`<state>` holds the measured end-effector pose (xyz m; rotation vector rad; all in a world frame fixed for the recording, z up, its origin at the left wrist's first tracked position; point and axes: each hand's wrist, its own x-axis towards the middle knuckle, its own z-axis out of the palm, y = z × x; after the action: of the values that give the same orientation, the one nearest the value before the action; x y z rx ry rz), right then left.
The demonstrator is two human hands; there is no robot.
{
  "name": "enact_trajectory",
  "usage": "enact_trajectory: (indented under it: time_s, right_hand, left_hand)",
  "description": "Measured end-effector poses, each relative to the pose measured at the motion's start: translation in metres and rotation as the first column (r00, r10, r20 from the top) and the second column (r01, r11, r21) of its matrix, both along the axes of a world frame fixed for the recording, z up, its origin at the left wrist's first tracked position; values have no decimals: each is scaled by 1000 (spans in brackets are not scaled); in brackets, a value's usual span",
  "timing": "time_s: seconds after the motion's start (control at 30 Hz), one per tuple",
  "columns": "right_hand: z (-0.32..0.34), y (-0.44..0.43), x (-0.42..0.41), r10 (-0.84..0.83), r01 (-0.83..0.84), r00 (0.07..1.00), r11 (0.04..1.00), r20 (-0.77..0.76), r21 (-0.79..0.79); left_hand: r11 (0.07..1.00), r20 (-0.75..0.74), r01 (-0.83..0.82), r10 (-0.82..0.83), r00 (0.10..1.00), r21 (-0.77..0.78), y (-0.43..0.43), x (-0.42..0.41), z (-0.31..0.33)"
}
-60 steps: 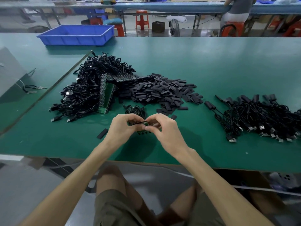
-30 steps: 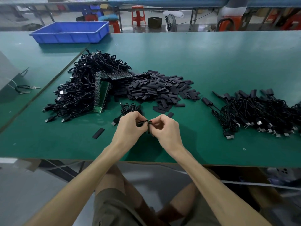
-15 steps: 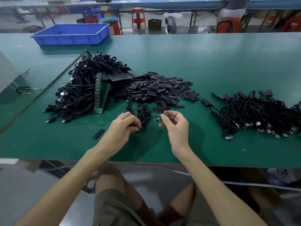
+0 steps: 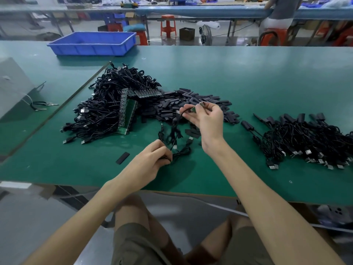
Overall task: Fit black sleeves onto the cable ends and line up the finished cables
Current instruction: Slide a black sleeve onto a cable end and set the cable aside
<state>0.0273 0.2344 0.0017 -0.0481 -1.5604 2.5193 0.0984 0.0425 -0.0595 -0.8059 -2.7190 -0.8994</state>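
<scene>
the right hand (image 4: pixel 207 119) is lifted above the table (image 4: pixel 248 83), thumb and fingertips pinching the bare end of a black cable (image 4: pixel 174 131) over the near edge of the pile of black sleeves (image 4: pixel 168 106). the cable hangs down in loops to the left hand (image 4: pixel 152 159), which rests low on the table with fingers curled around its other part. left of the sleeves lies a heap of unsleeved cables (image 4: pixel 107 104) with green board strips (image 4: pixel 129 115) on it. the sleeved cables (image 4: pixel 305 136) lie well to the right. one loose sleeve (image 4: pixel 122 158) lies just left of the left hand. a blue tray (image 4: pixel 93 43) sits at the far left.
</scene>
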Motion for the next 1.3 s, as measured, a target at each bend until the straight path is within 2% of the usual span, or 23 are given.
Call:
enact_trajectory:
  time_s: [0.1, 0.17, 0.27, 0.37, 0.47, 0.6, 0.7, 0.8, 0.87, 0.97, 1.13, 1.2, 1.23, 1.27, 1.3]
  right_hand:
    - [10, 8, -9, -22, 32, 998, 981, 56, -190]
    - [12, 12, -11, -32, 47, 998, 968, 62, -247]
    - [10, 13, -7, -41, 51, 998, 973, 50, -226]
    - [6, 17, -1, -60, 66, 998, 975, 36, -210]
    - [8, 26, 3, -74, 74, 997, 962, 11, -263]
    - [17, 39, 7, -82, 78, 997, 952, 0, -297]
    - [14, 46, 12, -50, 43, 998, 980, -34, -193]
    - [0, 49, 16, -42, 51, 995, 994, -90, 98]
    - [-12, 49, 19, -28, 61, 993, 956, -118, 287]
    - [-30, 50, 22, -4, 50, 995, 892, -104, 449]
    - [-55, 45, 28, 66, -30, 996, 868, -56, 496]
    - [-61, 40, 30, 84, -48, 995, 865, -50, 499]
    - [-62, 37, 32, 100, -67, 994, 870, -43, 489]
    - [-63, 34, 34, 121, -91, 992, 878, -33, 470]
    - [-63, 32, 35, 137, -109, 990, 881, -27, 461]
  left_hand:
    - [1000, 10, -25, 25, 1000, 9, -5, 3, -2]
    - [997, -23, -76, 76, 997, 14, -10, 2, -3]
    - [986, -43, -167, 167, 985, 6, -17, -1, -3]
    - [982, -40, -191, 190, 981, -11, -20, -5, -2]
    - [976, -33, -216, 216, 976, -10, -22, -7, 0]
    - [952, -132, -306, 306, 943, 25, -23, -9, 1]
    - [914, -202, -402, 406, 892, 58, -26, -14, -1]
    - [881, -210, -467, 473, 856, 79, -30, -21, -5]
    - [865, -212, -494, 500, 839, 87, -32, -25, -8]
    - [846, -223, -529, 528, 819, 64, -35, -30, -8]
    - [817, -312, -565, 511, 801, -112, -28, -29, -5]
    - [853, -371, -514, 449, 813, -94, -16, -25, 0]
    - [893, -344, -448, 409, 845, -37, -7, -22, 3]
    - [929, -240, -365, 369, 898, 63, 2, -20, 7]
    - [936, -72, -297, 315, 946, 190, 12, -19, 13]
